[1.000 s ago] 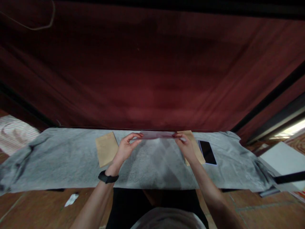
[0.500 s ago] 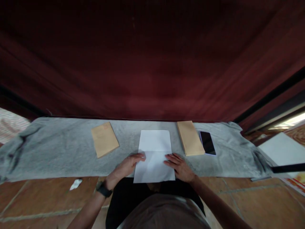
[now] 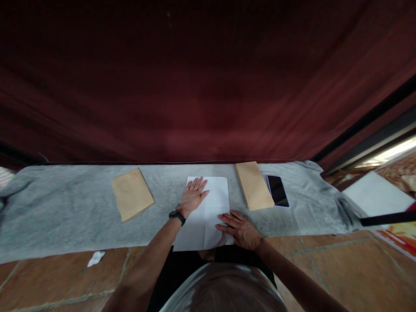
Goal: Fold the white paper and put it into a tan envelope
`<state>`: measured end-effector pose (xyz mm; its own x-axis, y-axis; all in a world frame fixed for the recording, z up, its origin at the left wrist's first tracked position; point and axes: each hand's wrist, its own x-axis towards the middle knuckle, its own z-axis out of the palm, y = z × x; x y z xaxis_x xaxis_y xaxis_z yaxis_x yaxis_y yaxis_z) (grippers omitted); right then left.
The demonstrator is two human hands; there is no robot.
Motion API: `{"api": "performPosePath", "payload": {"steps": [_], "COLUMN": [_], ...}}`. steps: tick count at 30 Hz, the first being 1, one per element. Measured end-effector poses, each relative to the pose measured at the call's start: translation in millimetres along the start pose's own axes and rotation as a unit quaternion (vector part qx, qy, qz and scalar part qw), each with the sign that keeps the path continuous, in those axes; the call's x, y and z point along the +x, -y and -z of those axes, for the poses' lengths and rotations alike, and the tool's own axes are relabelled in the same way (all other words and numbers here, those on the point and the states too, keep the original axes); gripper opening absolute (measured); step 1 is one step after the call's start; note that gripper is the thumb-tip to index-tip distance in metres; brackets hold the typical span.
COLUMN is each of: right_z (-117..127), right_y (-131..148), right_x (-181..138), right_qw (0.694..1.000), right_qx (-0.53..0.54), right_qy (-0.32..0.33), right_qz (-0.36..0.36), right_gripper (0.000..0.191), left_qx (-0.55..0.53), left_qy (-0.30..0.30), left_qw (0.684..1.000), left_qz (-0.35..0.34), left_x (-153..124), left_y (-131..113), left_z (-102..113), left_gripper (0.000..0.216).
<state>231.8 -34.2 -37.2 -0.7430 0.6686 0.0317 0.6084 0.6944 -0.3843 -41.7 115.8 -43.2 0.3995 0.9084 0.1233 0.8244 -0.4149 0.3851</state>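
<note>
Since half a second ago the left hand [image 3: 193,196] has slid up the white paper [image 3: 211,216], fingers spread flat. Right hand [image 3: 238,226], also spread, pins the near corner, so the sheet lies smooth on the grey-clothed worktop [image 3: 65,208] between two brown envelopes [image 3: 131,193].

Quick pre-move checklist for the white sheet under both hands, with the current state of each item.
1. White paper sheet flat on grey cloth: ok.
2. Left hand spread flat on the sheet's far part: ok.
3. Right hand pressing the near right edge: ok.
4. Near edge fully on the cloth: not ok, it overhangs.
5. Tan envelopes, left and right, apart from the sheet: ok.
6. Black phone apart from the sheet: ok.
</note>
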Motion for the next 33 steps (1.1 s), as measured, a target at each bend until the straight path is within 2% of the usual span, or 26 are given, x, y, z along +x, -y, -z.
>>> {"api": "performPosePath", "payload": {"steps": [3, 6, 8, 10, 12, 14, 17, 20, 22, 25, 27, 29, 31, 33], "right_z": [1.5, 2.6, 2.7, 2.4, 2.2, 2.3, 2.4, 1.8, 1.7, 3.1, 4.8, 6.1, 6.4, 6.1], "right_y": [-0.1, -1.1, -2.3, -3.5, -4.5, -4.8, -3.1, 0.7, 3.1, 5.0, 4.7, 2.9, 0.1, -3.7], "right_x": [0.2, 0.9, 1.2, 1.0, 0.6, 0.5, 0.7, -0.9, -3.3, -5.8, -3.8, 2.6, 12.7, 25.3], "right_qw": [1.0, 0.998, 0.996, 0.996, 0.996, 0.996, 0.996, 0.996, 0.997, 0.997, 0.993, 0.984, 0.966, 0.941], "right_qx": [0.008, 0.026, 0.037, 0.047, 0.054, 0.059, 0.057, 0.051, 0.048, 0.059, 0.086, 0.119, 0.145, 0.153], "right_qy": [-0.017, -0.053, -0.067, -0.065, -0.057, -0.052, -0.047, -0.046, -0.044, -0.044, -0.063, -0.103, -0.153, -0.195], "right_qz": [-0.005, -0.022, -0.038, -0.046, -0.046, -0.048, -0.049, -0.052, -0.046, -0.034, -0.043, -0.078, -0.148, -0.23], "right_gripper": [0.076, 0.063, 0.057, 0.055, 0.054, 0.053, 0.057, 0.063, 0.066, 0.062, 0.048, 0.034, 0.03, 0.042], "left_qx": [-0.006, -0.055, -0.117, -0.165, -0.157, -0.125, -0.083, -0.065, -0.064, -0.095, -0.15, -0.222, -0.289, -0.341], "left_qy": [-0.04, -0.041, -0.023, 0.035, 0.064, 0.067, 0.067, 0.126, 0.165, 0.179, 0.15, 0.103, 0.044, -0.022], "left_qw": [0.996, 0.993, 0.991, 0.986, 0.985, 0.988, 0.99, 0.98, 0.97, 0.965, 0.97, 0.969, 0.953, 0.928], "left_qz": [0.078, 0.094, 0.064, -0.001, -0.032, -0.053, -0.088, -0.142, -0.167, -0.164, -0.117, -0.026, 0.078, 0.15], "left_x": [-8.8, -44.6, -81.5, -121.0, -153.0, -170.3, -168.0, -150.7, -142.8, -141.5, -143.9, -144.2, -139.2, -127.9], "left_y": [37.5, 57.2, 58.9, 53.8, 44.7, 34.4, 20.2, 9.3, 5.6, 7.3, 11.1, 13.6, 12.8, 9.1], "left_z": [23.0, 41.9, 51.8, 59.8, 64.6, 65.6, 62.5, 61.0, 62.2, 63.9, 63.1, 60.2, 55.8, 50.8], "left_gripper": [0.051, 0.051, 0.052, 0.057, 0.07, 0.079, 0.072, 0.062, 0.065, 0.063, 0.044, 0.027, 0.034, 0.041]}}
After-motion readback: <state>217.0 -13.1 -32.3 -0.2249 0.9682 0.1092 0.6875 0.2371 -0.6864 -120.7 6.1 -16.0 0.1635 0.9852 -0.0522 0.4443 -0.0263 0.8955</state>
